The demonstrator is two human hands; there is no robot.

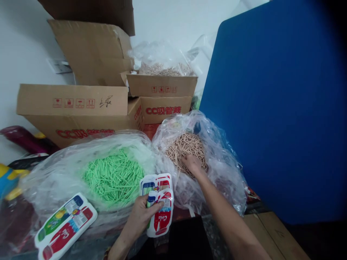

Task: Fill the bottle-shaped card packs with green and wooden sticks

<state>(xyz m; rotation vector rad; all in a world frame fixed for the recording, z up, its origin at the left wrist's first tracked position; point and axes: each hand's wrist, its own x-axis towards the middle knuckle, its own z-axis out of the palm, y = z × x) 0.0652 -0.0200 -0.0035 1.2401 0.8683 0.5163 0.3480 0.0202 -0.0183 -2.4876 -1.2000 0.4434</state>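
My left hand (141, 216) is closed round a stack of bottle-shaped printed packets (159, 202), red and white with "Cola" on the front one, held upright in front of me. My right hand (193, 163) reaches into a clear plastic bag (217, 169) filled with tan sticks (184, 146); its fingers are buried among the sticks. To the left of that bag lies another clear bag holding green sticks (114, 175).
Two more bottle-shaped packets (65, 225) lie flat at the lower left. Cardboard boxes (73, 108) with red print are stacked behind the bags, one holding another bag of tan sticks (162, 68). A blue panel (276, 108) stands on the right.
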